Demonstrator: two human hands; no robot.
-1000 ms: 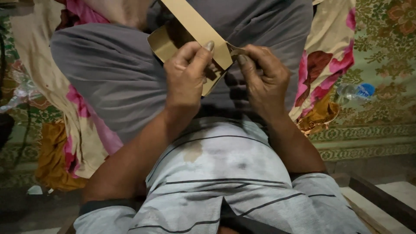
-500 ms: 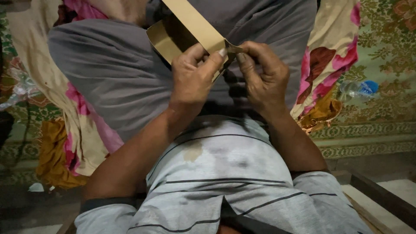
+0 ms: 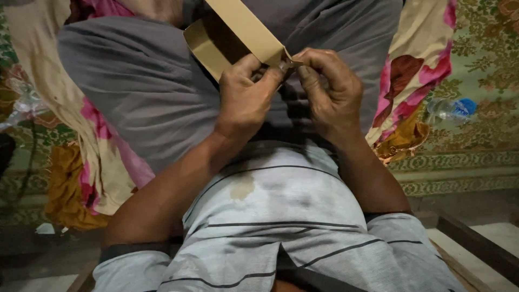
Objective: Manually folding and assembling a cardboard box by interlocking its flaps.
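Observation:
A brown cardboard piece (image 3: 238, 27), folded like an open box flap, is held up over my lap at the top centre of the head view. My left hand (image 3: 246, 100) grips its lower edge, thumb and fingers closed on the card. My right hand (image 3: 330, 92) pinches the same corner from the right, fingertips meeting the left hand's at the fold. Both hands touch each other there. The small part pinched between the fingertips is hidden. Below the hands lies my grey-trousered lap (image 3: 135, 92) and my light striped shirt (image 3: 281, 216).
A floral cloth (image 3: 416, 81) in cream, pink and orange hangs on both sides of my legs. A clear plastic bottle with a blue label (image 3: 448, 108) lies on the green patterned carpet (image 3: 481, 54) at right. A wooden edge (image 3: 476, 243) runs at bottom right.
My left hand has slid up and rightward along the card's edge toward the right hand's fingertips. The cardboard has risen slightly toward the top of the view.

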